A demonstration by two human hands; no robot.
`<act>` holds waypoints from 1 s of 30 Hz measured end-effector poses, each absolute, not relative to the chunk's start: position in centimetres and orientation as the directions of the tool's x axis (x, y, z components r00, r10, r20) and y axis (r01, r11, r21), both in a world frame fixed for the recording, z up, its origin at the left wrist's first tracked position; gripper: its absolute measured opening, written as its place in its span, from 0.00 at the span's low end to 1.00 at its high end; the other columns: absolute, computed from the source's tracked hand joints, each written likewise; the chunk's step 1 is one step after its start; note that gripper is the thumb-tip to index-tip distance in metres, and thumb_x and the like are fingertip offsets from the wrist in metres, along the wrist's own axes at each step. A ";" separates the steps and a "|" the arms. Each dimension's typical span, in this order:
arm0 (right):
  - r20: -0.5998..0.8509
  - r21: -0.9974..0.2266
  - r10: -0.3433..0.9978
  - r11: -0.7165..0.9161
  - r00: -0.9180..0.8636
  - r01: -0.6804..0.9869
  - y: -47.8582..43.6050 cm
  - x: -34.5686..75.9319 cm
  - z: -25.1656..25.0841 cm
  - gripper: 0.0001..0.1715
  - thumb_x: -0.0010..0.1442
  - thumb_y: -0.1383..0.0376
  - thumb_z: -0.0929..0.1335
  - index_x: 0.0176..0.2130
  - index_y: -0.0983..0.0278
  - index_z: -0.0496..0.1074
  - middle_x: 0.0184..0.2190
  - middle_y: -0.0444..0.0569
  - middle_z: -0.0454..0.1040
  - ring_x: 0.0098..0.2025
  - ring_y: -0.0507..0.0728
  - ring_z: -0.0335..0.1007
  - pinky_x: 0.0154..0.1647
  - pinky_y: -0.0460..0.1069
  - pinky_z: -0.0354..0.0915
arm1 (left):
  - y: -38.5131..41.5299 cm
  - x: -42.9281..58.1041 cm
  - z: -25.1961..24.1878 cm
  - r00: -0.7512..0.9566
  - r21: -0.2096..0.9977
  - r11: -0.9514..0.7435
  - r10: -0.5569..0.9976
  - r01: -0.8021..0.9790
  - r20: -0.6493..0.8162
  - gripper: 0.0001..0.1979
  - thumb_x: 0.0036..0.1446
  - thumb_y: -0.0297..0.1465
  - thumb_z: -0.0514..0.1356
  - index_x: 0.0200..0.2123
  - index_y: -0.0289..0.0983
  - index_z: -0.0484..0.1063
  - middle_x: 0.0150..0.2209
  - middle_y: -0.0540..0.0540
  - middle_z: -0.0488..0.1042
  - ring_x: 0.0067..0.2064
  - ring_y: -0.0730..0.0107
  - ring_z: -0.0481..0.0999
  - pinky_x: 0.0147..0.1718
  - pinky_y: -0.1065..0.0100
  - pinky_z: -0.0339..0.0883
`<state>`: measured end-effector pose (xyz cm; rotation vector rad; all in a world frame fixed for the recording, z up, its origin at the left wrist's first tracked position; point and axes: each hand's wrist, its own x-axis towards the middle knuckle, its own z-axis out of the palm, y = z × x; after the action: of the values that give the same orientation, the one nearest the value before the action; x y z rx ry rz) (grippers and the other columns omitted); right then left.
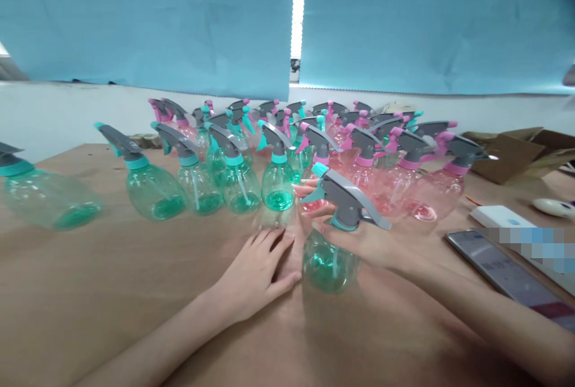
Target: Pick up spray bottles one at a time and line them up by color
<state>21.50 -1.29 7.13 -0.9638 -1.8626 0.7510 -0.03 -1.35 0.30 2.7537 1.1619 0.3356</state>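
Note:
A green spray bottle (pixel 330 267) with a grey and turquoise trigger head stands close in front of me, its nozzle pointing left. My right hand (pixel 371 243) is around its neck from the right, some fingers partly hidden behind the head. To the left of that bottle, my left hand (pixel 256 267) rests palm down on the wooden table (pixel 135 315), fingers spread, holding nothing. Just beyond my hands is another green spray bottle (pixel 278 186), at the front of the rows. A pink spray bottle (pixel 321 162) is partly hidden behind the held one.
Several green and pink spray bottles fill the back of the table, one green bottle (pixel 49 195) at far left. On the right lie a phone (pixel 503 267), a white box (pixel 507 219), a white mouse-shaped object (pixel 552 207) and a cardboard box (pixel 507 150). Blue sheets (pixel 144 21) hang behind.

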 end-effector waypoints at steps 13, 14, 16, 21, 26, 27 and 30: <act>0.427 -0.815 0.865 0.494 -0.265 0.301 -1.5 21.5 6.8 0.11 0.48 0.69 0.66 0.34 0.57 0.71 0.35 0.44 0.77 0.38 0.57 0.76 0.40 0.52 0.75 | -1.4 0.3 1.0 0.679 0.232 -0.692 0.720 0.684 0.145 0.27 0.62 0.43 0.56 0.61 0.37 0.59 0.60 0.37 0.62 0.61 0.49 0.59 0.55 0.51 0.56; 0.416 -0.817 0.872 0.483 -0.258 0.315 -1.5 21.4 6.9 0.10 0.48 0.69 0.66 0.34 0.57 0.71 0.35 0.44 0.77 0.38 0.57 0.76 0.40 0.52 0.75 | -1.4 0.4 1.1 0.678 0.240 -0.690 0.721 0.683 0.144 0.27 0.62 0.42 0.56 0.61 0.37 0.59 0.60 0.37 0.62 0.61 0.49 0.59 0.56 0.51 0.56; 0.402 -0.820 0.882 0.467 -0.246 0.332 -1.4 21.1 6.9 0.10 0.48 0.70 0.66 0.33 0.57 0.71 0.36 0.44 0.77 0.38 0.58 0.76 0.41 0.52 0.74 | -1.6 0.4 1.2 0.683 0.265 -0.694 0.715 0.669 0.148 0.28 0.61 0.41 0.57 0.61 0.36 0.58 0.60 0.37 0.62 0.61 0.50 0.59 0.56 0.51 0.57; 0.468 -0.790 0.836 0.541 -0.287 0.287 -1.0 19.5 6.6 0.12 0.50 0.71 0.66 0.36 0.59 0.71 0.51 0.48 0.72 0.41 0.56 0.75 0.47 0.54 0.70 | -2.7 -0.4 1.9 0.693 0.368 -0.692 0.704 0.621 0.154 0.34 0.57 0.40 0.63 0.62 0.37 0.54 0.60 0.37 0.62 0.60 0.49 0.61 0.55 0.51 0.58; 0.479 -0.818 0.820 0.547 -0.312 0.181 -0.8 15.8 6.6 0.17 0.52 0.68 0.66 0.44 0.57 0.69 0.42 0.46 0.76 0.32 0.54 0.75 0.37 0.53 0.73 | -4.3 -3.0 2.8 0.588 0.563 -0.576 0.787 0.593 0.185 0.40 0.53 0.46 0.65 0.63 0.42 0.52 0.58 0.38 0.63 0.59 0.47 0.63 0.54 0.48 0.60; 0.482 -0.824 0.816 0.546 -0.320 0.152 -0.7 14.8 6.6 0.20 0.51 0.67 0.67 0.46 0.57 0.68 0.42 0.46 0.76 0.32 0.54 0.75 0.36 0.52 0.73 | -4.7 -3.6 3.0 0.556 0.593 -0.552 0.806 0.587 0.200 0.39 0.53 0.47 0.65 0.63 0.43 0.52 0.58 0.39 0.63 0.59 0.46 0.63 0.54 0.47 0.60; 0.502 -0.821 0.794 0.562 -0.344 0.098 -0.4 11.2 6.5 0.21 0.52 0.65 0.69 0.47 0.58 0.68 0.48 0.48 0.75 0.32 0.53 0.75 0.37 0.52 0.73 | -5.9 -5.6 3.5 0.445 0.651 -0.492 0.859 0.578 0.255 0.36 0.55 0.45 0.64 0.62 0.46 0.53 0.59 0.41 0.63 0.60 0.46 0.62 0.55 0.46 0.58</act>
<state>11.20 -0.44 6.46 -0.7354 -1.7945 0.8688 -5.58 -5.92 3.53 2.2245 1.2047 0.7875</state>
